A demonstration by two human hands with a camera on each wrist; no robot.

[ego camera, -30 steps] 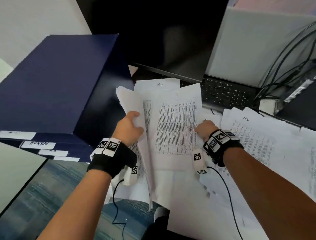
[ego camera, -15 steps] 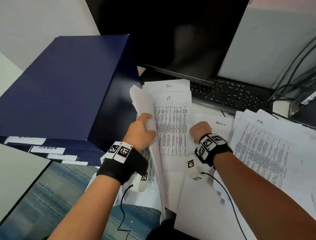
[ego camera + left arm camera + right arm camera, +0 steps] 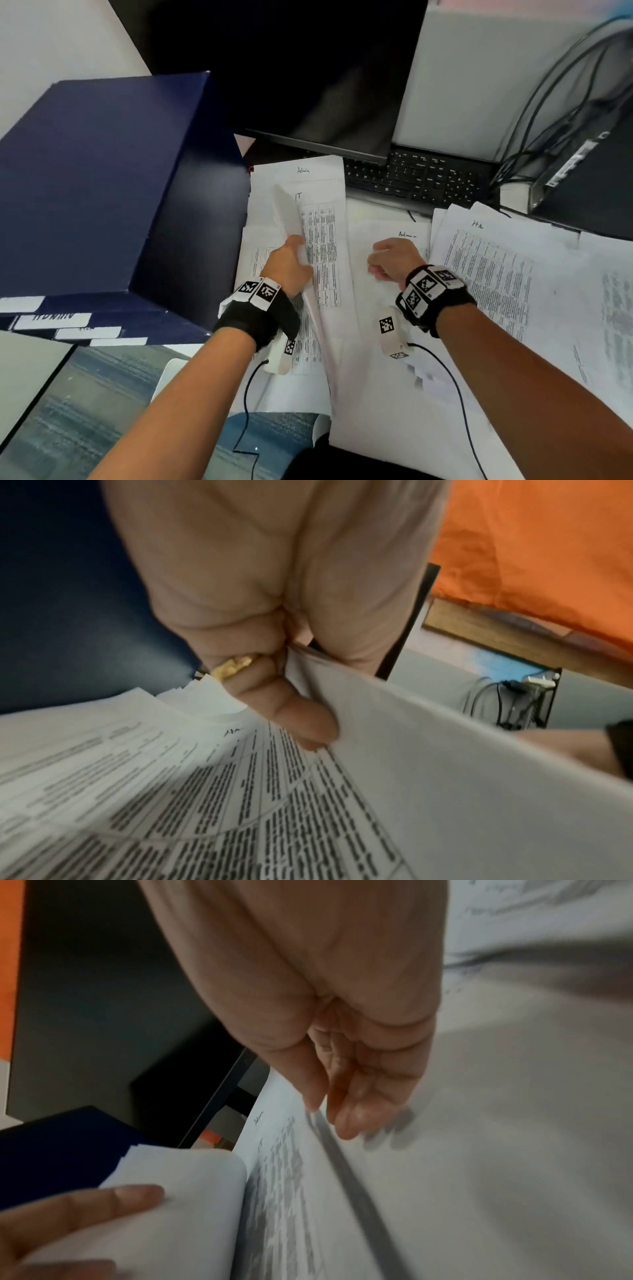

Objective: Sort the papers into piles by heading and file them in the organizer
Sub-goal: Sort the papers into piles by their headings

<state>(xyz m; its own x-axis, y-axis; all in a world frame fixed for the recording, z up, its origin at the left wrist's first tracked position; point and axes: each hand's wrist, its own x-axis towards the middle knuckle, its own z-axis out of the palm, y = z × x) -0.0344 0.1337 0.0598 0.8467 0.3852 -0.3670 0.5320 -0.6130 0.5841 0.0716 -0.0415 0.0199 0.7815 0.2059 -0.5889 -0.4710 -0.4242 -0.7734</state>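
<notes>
Far left: a pale wall above; a blue-grey patterned desk mat (image 3: 85,404) covers the near desk surface.
Organizer: a large dark navy box-shaped paper organizer (image 3: 102,192) stands at the left, white label strips along its near edge.
Left hand: the left hand (image 3: 287,267) pinches a lifted bundle of white sheets (image 3: 291,219) between thumb and curled fingers, just right of the organizer.
Centre pile: printed white pages headed "IT" (image 3: 325,246) lie flat under the bundle, over a sheet headed "Admin".
Right hand: the right hand (image 3: 394,258) hovers loosely curled over blank white paper, holding nothing.
Back: a black monitor (image 3: 308,68) and black keyboard (image 3: 418,178).
Right: a spread pile of printed pages headed "HR" (image 3: 496,274); black cables (image 3: 548,113) beyond.
</notes>
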